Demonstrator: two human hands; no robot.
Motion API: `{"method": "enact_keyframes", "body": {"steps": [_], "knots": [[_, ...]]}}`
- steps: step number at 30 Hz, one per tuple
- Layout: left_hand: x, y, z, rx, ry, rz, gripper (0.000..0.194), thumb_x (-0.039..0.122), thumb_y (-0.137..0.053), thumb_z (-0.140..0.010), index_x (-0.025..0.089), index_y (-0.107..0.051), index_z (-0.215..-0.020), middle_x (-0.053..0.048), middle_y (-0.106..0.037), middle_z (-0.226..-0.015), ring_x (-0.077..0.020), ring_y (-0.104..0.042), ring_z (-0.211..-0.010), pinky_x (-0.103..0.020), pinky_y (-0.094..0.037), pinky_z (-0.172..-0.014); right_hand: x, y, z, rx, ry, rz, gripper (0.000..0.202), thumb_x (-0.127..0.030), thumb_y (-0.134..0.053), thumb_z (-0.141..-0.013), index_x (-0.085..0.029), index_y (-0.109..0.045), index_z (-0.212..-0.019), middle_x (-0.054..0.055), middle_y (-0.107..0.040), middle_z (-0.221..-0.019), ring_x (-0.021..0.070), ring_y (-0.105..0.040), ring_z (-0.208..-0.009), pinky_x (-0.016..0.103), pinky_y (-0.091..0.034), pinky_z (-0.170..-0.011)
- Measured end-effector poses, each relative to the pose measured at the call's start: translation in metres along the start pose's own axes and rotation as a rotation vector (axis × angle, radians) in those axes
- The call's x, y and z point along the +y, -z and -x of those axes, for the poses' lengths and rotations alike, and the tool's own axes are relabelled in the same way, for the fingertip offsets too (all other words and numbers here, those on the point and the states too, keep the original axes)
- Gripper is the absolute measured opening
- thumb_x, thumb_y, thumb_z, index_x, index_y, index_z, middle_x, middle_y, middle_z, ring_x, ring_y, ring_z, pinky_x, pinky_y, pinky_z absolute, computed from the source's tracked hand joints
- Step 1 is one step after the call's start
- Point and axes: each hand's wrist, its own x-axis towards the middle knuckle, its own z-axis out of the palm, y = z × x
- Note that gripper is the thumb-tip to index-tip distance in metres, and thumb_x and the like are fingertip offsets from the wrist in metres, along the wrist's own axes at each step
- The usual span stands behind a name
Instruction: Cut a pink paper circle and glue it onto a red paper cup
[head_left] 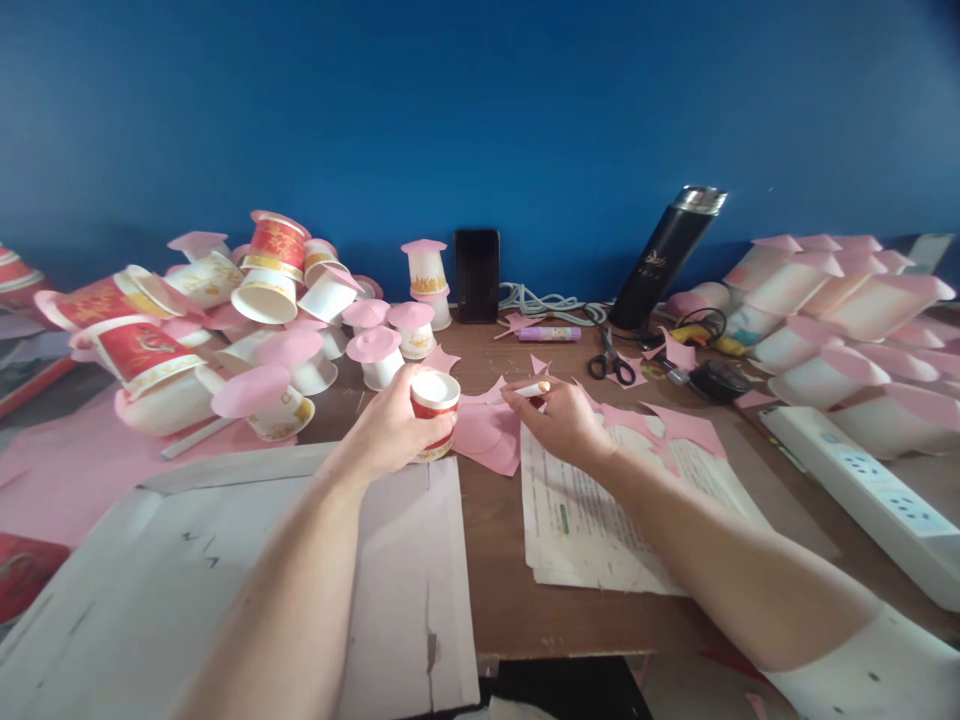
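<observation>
My left hand (pixel 397 428) is wrapped round a small red paper cup (pixel 433 418) with a gold band at its lower edge. The cup is upright in my grip, its white round end facing up. Between the fingers of my right hand (pixel 566 420) is a slim white stick (pixel 531 390) with an orange end; its exact kind is unclear. Both hands are above the desk, a short way apart. Pink paper (pixel 487 435) with cut edges lies beneath and between them. Printed sheets (pixel 592 510) are under my right forearm.
Paper cups with pink paper tops (pixel 262 390) are heaped at the left, and stacked ones (pixel 832 290) stand at the right. Along the back are a phone (pixel 477 276), scissors (pixel 611 362), a purple tube (pixel 550 334) and a tilted black flask (pixel 664 260). A power strip (pixel 862 490) lies right.
</observation>
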Motion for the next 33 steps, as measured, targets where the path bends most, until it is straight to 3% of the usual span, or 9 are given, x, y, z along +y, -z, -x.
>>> {"method": "enact_keyframes", "body": {"steps": [24, 26, 29, 33], "knots": [[0.0020, 0.0011, 0.0004, 0.006, -0.011, -0.044, 0.045, 0.037, -0.063, -0.068, 0.026, -0.052, -0.110, -0.001, -0.064, -0.105, -0.0230, -0.061, -0.094, -0.038, -0.048, -0.081, -0.0029, 0.0072, 0.0018, 0.005, 0.016, 0.013, 0.029, -0.039, -0.053, -0.087, -0.021, -0.072, -0.074, 0.002, -0.072, -0.080, 0.0155, -0.063, -0.066, 0.026, -0.045, -0.061], [0.0023, 0.0010, 0.0004, 0.005, -0.013, -0.042, 0.045, 0.037, -0.062, -0.068, 0.025, -0.052, -0.111, -0.002, -0.064, -0.105, -0.0232, -0.062, -0.093, -0.037, -0.048, -0.080, -0.0040, 0.0079, 0.0018, 0.039, 0.045, -0.038, 0.028, -0.037, -0.052, -0.088, -0.022, -0.072, -0.076, 0.002, -0.072, -0.081, 0.0162, -0.064, -0.072, 0.026, -0.046, -0.066], [0.0021, 0.0003, 0.0009, 0.007, -0.015, -0.041, 0.046, 0.039, -0.063, -0.069, 0.025, -0.052, -0.111, -0.002, -0.065, -0.104, -0.0234, -0.062, -0.092, -0.038, -0.048, -0.080, -0.0041, 0.0082, 0.0018, 0.188, 0.082, -0.168, 0.025, -0.037, -0.052, -0.089, -0.022, -0.071, -0.085, 0.002, -0.072, -0.090, 0.0173, -0.066, -0.085, 0.028, -0.047, -0.078], [0.0003, 0.0001, 0.0011, 0.014, -0.021, -0.017, 0.045, 0.044, -0.065, -0.070, 0.027, -0.053, -0.110, -0.001, -0.065, -0.104, -0.0243, -0.062, -0.095, -0.040, -0.048, -0.084, 0.0001, 0.0054, 0.0003, 0.338, 0.006, -0.333, 0.029, -0.042, -0.053, -0.088, -0.019, -0.069, -0.098, 0.005, -0.069, -0.088, 0.0158, -0.065, -0.076, 0.028, -0.049, -0.070]]}}
